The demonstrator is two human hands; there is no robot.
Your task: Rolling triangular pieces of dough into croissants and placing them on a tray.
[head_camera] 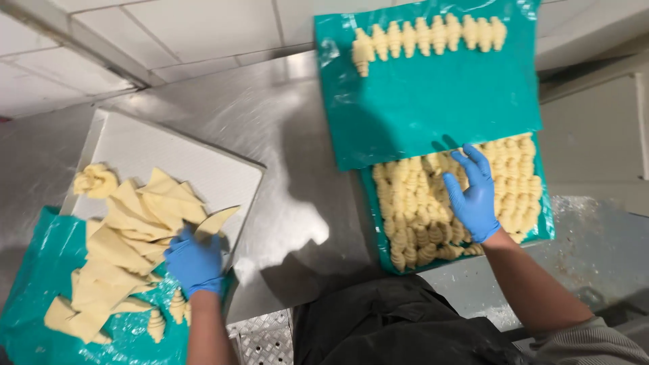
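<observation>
Pinching a dough triangle [215, 222], left hand [195, 260] grip closed; right hand [474, 192] open, flat on rolled croissants [419, 216]

Dough at left, rolled pieces at right on the surface [291, 169].
Dough triangles [128, 236] lie on a board [203, 169] at left; rolled croissants [419, 216] fill a tray [382, 260] at right, with another row [429, 37] on the sheet [433, 101] behind.

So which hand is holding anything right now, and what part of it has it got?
The left hand grips a triangular dough piece by its wide lower end. The right hand rests open on the rolled croissants, gripping nothing.
</observation>
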